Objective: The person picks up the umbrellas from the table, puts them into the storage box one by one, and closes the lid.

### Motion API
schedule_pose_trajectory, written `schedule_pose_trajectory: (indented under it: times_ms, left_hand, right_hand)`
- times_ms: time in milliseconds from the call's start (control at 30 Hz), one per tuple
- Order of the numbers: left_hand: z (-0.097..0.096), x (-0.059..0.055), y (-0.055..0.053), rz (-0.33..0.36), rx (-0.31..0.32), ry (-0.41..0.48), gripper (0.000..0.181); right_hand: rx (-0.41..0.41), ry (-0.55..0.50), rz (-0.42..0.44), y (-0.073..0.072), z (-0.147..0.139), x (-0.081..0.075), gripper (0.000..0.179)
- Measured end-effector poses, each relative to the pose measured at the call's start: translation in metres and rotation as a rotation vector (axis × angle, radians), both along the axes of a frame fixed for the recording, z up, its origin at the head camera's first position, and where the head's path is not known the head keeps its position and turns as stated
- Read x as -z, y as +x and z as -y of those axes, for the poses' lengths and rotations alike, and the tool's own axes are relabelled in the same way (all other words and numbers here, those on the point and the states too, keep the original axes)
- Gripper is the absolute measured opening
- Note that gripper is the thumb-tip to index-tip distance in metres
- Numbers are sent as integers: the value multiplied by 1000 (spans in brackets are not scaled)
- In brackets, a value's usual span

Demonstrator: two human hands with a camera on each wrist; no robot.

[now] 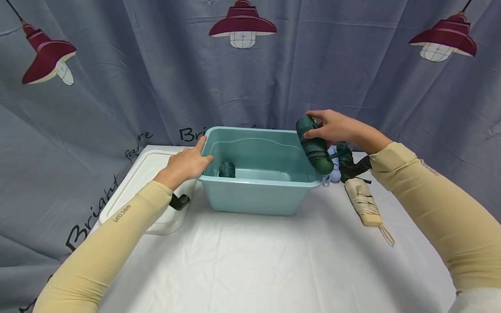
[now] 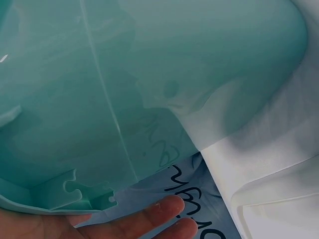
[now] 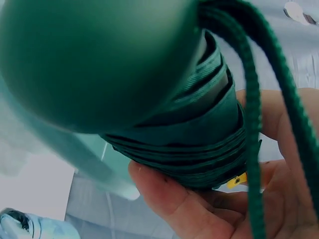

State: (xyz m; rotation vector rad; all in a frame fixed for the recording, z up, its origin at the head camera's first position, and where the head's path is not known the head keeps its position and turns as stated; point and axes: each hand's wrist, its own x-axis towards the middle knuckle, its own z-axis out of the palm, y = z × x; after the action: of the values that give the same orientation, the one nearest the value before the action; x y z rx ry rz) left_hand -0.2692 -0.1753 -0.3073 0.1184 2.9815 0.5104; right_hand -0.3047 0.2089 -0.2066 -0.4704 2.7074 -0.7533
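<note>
A dark green folded umbrella point(image 1: 316, 148) is held in my right hand point(image 1: 336, 126), above the right end of the teal plastic bin point(image 1: 254, 198). In the right wrist view its rounded handle point(image 3: 99, 59) faces the camera, with a wrist cord hanging beside it. My left hand point(image 1: 188, 163) touches the bin's left rim, its visible fingers point(image 2: 154, 214) fairly straight in the left wrist view. Inside the bin, toward the left, lies a dark green rolled item point(image 1: 227, 170), partly hidden by the front wall.
Right of the bin lie a light blue folded umbrella point(image 1: 335, 171), another dark green one point(image 1: 345, 158), partly covered by my right arm, and a beige one point(image 1: 364, 202). A white lid point(image 1: 160, 228) lies at the left. Behind the table hangs a grey-blue curtain point(image 1: 164, 65).
</note>
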Motion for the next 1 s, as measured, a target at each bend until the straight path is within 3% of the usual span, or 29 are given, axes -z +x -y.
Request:
schedule_pose_trajectory:
  times_ms: [667,1000]
  left_hand:
    - [0,-1,-1,-25,-5,-21,75]
    - [-1,-1,-2,-11,-26,-34,74]
  right_hand:
    - [-62,51,66,-22,55,-3,77]
    - [-68,50,144,-33,87,8,75]
